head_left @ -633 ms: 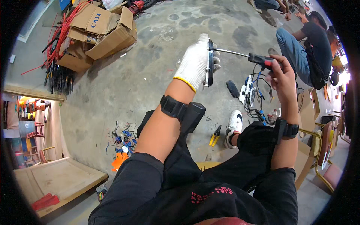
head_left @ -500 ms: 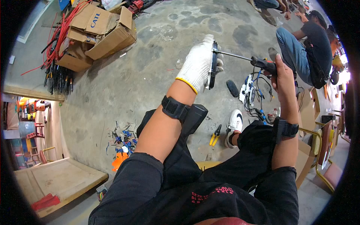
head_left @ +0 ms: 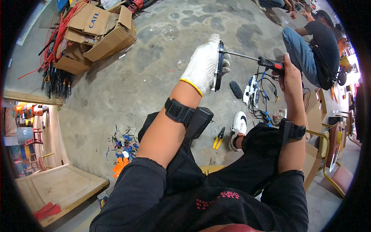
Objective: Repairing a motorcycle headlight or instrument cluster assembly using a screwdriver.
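My left hand (head_left: 200, 63), in a white knit glove with yellow cuff, grips a flat black-and-silver part (head_left: 219, 67) held on edge. A screwdriver (head_left: 267, 62) with black-and-red handle lies horizontally, its tip against that part's face. My right hand (head_left: 290, 77), bare, is closed round the handle with the thumb uppermost. Below them on the concrete floor are a black oblong piece (head_left: 236, 89), a white part with cables (head_left: 252, 92) and yellow-handled pliers (head_left: 218, 140).
Cardboard boxes (head_left: 104, 46) and red cables (head_left: 52, 52) lie upper left, scraps (head_left: 123, 145) and an orange piece (head_left: 119, 168) lower left, beside a wooden board (head_left: 50, 178). A co-worker (head_left: 317, 50) crouches at upper right; chairs (head_left: 336, 162) stand at right.
My right hand has turned on the screwdriver handle, its fingers now wrapped lower with the thumb on top. The whole view has shifted slightly up and left.
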`<state>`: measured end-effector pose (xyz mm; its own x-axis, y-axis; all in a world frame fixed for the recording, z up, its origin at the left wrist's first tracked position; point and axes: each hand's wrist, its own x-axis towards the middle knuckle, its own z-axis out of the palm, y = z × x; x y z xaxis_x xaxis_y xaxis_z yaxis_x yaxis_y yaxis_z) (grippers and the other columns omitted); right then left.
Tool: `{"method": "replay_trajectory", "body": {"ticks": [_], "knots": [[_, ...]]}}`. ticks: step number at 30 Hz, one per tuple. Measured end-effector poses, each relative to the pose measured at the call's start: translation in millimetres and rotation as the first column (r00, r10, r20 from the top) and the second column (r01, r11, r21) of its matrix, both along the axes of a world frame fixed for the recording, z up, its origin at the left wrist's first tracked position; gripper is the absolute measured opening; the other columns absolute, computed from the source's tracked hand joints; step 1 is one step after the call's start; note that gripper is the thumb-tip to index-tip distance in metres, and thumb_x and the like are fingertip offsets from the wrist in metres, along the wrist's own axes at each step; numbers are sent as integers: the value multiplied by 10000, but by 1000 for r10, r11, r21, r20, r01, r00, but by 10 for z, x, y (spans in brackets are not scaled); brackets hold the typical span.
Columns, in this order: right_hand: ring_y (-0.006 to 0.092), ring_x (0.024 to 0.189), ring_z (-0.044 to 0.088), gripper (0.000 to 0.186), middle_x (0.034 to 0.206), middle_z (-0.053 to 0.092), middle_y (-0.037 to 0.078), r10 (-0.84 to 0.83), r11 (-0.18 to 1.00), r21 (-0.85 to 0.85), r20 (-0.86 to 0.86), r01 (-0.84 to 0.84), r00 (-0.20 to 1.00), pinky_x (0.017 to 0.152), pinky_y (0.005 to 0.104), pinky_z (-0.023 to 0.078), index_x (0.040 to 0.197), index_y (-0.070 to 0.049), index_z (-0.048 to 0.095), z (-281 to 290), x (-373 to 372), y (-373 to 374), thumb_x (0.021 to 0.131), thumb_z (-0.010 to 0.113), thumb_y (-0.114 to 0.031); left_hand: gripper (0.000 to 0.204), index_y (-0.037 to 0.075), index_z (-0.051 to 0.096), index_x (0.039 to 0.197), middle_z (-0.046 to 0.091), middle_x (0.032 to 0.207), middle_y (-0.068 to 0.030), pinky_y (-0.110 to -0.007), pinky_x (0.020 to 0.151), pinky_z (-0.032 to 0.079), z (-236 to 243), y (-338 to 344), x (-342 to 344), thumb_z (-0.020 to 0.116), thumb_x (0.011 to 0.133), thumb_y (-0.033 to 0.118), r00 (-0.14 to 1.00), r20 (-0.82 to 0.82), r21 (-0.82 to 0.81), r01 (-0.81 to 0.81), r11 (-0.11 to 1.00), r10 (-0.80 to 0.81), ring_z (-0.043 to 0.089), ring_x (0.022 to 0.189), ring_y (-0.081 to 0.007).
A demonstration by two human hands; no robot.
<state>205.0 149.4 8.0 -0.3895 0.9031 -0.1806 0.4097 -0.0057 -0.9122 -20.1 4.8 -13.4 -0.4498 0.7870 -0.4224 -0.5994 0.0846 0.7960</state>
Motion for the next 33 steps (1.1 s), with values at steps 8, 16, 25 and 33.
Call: {"method": "replay_trajectory", "body": {"ticks": [8,16,25,33], "knots": [[58,490,452,333,835,631,35,51,959,259,-564,117,824,392,229,338,1110,-34,597,-70,-180,-185,938,640,-316,492,25,615,912,599,658,-81,-307,459,508,26,19,-45,467,983,489,997,9,-50,-82,995,83,560,475,-178],[61,524,537,542,926,682,77,22,999,-34,78,-19,997,398,189,308,1111,-25,577,17,-92,-96,1000,404,-526,484,27,609,924,596,658,-81,-310,450,503,13,10,3,466,985,485,999,-21,-51,-44,998,43,551,475,-173],[59,536,510,316,917,663,60,157,984,141,-441,-104,884,420,174,307,1184,-29,557,66,-71,-198,935,638,-206,470,32,610,915,583,634,-76,-305,463,500,7,9,-66,480,984,478,988,134,21,-85,996,82,548,482,-167],[93,584,573,467,947,676,98,-9,1000,9,-176,11,984,459,191,361,1097,-24,576,65,-160,-216,985,489,-469,497,41,620,904,601,653,-67,-297,468,492,68,-12,-7,467,981,507,993,-108,-81,-62,995,54,570,495,-163]]}}
